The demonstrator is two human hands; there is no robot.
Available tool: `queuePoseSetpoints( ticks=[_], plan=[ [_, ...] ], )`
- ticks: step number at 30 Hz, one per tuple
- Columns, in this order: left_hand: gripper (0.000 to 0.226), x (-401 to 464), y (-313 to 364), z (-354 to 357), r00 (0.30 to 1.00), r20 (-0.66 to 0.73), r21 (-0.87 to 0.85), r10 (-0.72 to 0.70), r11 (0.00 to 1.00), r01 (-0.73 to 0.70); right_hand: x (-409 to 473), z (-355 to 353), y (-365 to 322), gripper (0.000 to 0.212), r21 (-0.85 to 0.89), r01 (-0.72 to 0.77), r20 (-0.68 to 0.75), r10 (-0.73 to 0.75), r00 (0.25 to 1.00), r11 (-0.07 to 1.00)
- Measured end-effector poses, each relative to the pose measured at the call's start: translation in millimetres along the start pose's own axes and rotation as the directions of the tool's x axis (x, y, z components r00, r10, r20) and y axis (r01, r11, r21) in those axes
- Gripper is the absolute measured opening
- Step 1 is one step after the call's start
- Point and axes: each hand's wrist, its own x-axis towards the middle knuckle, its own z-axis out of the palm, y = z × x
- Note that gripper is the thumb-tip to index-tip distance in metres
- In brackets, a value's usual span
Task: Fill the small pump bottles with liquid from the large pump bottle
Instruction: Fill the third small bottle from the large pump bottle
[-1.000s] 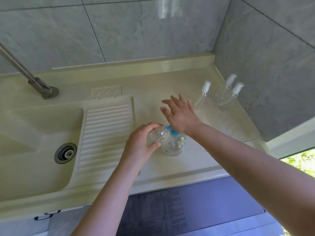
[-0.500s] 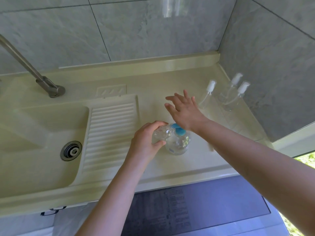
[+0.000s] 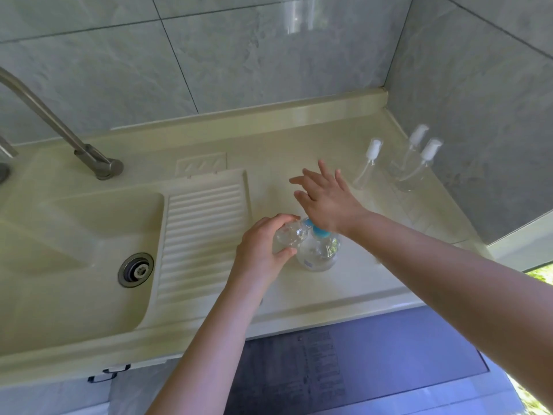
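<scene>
1. A cream counter (image 3: 299,283) with a sink basin (image 3: 59,250) and ribbed drainboard (image 3: 200,235) fills your view, grey tiled walls behind it.
2. A metal faucet (image 3: 59,130) rises at the far left.
3. The large pump bottle (image 3: 320,250), clear with a blue pump, stands on the counter right of the drainboard.
4. Your right hand (image 3: 326,202) presses the pump with its heel, fingers straight and spread.
5. Your left hand (image 3: 263,247) grasps a small clear bottle (image 3: 288,236), tilted against the blue pump.
6. Three small pump bottles (image 3: 365,169), white-capped, stand near the right wall, well apart from your hands.
</scene>
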Motion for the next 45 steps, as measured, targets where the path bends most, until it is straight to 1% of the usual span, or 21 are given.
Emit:
queuePoseSetpoints(
  ticks=[3, 5, 7, 9, 11, 15, 16, 19, 21, 25, 26, 28, 30, 32, 34, 37, 42, 45],
  plan=[
    [0.053, 2.1, -1.8, 1.1, 1.000, 0.012, 0.015, -0.011, 1.000, 0.011, -3.4, 7.2, 2.7, 0.045, -0.050, -0.005, -0.018, 0.004, 1.000, 0.999],
    [0.053, 3.3, -1.2, 1.0, 1.000, 0.013, 0.000, -0.014, 1.000, 0.014, -1.4, 6.1, 2.8, 0.045, -0.053, -0.015, -0.044, 0.012, 0.999, 0.998],
    [0.054, 3.3, -0.4, 1.5, 1.000, 0.005, -0.013, -0.003, 1.000, 0.003, -0.2, -0.1, 0.5, 0.046, -0.034, -0.020, -0.038, 0.019, 0.999, 0.999],
    [0.054, 3.1, -0.6, 0.7, 1.000, -0.005, -0.022, 0.000, 1.000, 0.000, 0.0, -3.2, -2.6, 0.047, -0.020, 0.008, -0.029, -0.008, 1.000, 1.000],
    [0.053, 2.7, -1.7, 0.7, 1.000, -0.003, -0.019, -0.002, 1.000, 0.002, -3.2, -1.5, -2.2, 0.046, -0.060, 0.036, -0.037, -0.038, 0.999, 0.998],
    [0.055, 2.8, -2.8, 2.3, 1.000, 0.005, -0.003, 0.009, 1.000, -0.009, -5.9, 4.4, 3.8, 0.044, -0.142, 0.067, -0.119, -0.084, 0.989, 0.988],
    [0.055, 2.8, -2.9, 2.1, 1.000, 0.003, -0.006, 0.007, 1.000, -0.007, -5.1, 4.8, 3.1, 0.045, -0.142, 0.065, -0.121, -0.083, 0.989, 0.988],
    [0.055, 2.2, -1.7, 2.0, 1.000, -0.004, -0.006, 0.002, 1.000, -0.002, -3.2, -0.5, -0.9, 0.047, -0.019, 0.007, -0.057, -0.008, 0.998, 1.000],
    [0.055, 1.7, -0.9, 1.4, 1.000, -0.010, -0.017, -0.002, 1.000, 0.002, -2.2, -3.7, -2.1, 0.047, 0.046, 0.006, -0.028, -0.004, 1.000, 0.999],
    [0.055, 3.9, -2.1, 2.1, 1.000, -0.004, -0.001, 0.005, 1.000, -0.005, -1.7, 1.6, 0.8, 0.043, -0.087, 0.040, -0.065, -0.045, 0.997, 0.995],
    [0.055, 4.6, -2.8, 2.3, 1.000, -0.002, 0.007, 0.003, 1.000, -0.003, -2.0, 3.9, 0.3, 0.042, -0.096, 0.042, -0.074, -0.049, 0.996, 0.995],
    [0.056, 4.8, -3.6, 2.9, 1.000, 0.000, 0.004, 0.002, 1.000, -0.002, -1.6, 5.9, 0.0, 0.041, -0.053, 0.020, -0.077, -0.024, 0.997, 0.998],
    [0.056, 4.3, -2.8, 1.9, 1.000, -0.008, -0.004, 0.008, 1.000, -0.008, 0.1, 0.4, -1.1, 0.040, 0.079, -0.053, -0.063, 0.058, 0.996, 0.995],
    [0.057, 3.2, -2.8, 0.9, 1.000, -0.022, -0.005, 0.015, 1.000, -0.015, 1.8, -9.6, -1.3, 0.039, 0.214, -0.111, -0.052, 0.125, 0.991, 0.971],
    [0.057, 2.3, -3.1, 0.2, 1.000, -0.022, 0.004, 0.015, 1.000, -0.015, 1.3, -21.1, -0.4, 0.039, 0.273, -0.133, -0.074, 0.159, 0.984, 0.953],
    [0.058, 0.9, -3.2, 0.7, 1.000, -0.014, -0.019, 0.011, 1.000, -0.011, -2.4, -28.0, 2.6, 0.038, 0.288, -0.153, -0.092, 0.186, 0.978, 0.945],
    [0.058, 0.9, -1.3, -0.1, 1.000, -0.021, -0.019, 0.016, 1.000, -0.016, -8.0, -8.8, 7.8, 0.037, 0.287, -0.183, -0.065, 0.210, 0.976, 0.940],
    [0.058, 2.6, -1.9, 0.7, 1.000, -0.004, -0.002, 0.010, 1.000, -0.010, -9.1, -0.7, 12.1, 0.041, 0.164, -0.209, -0.088, 0.225, 0.970, 0.964]
  ],
)
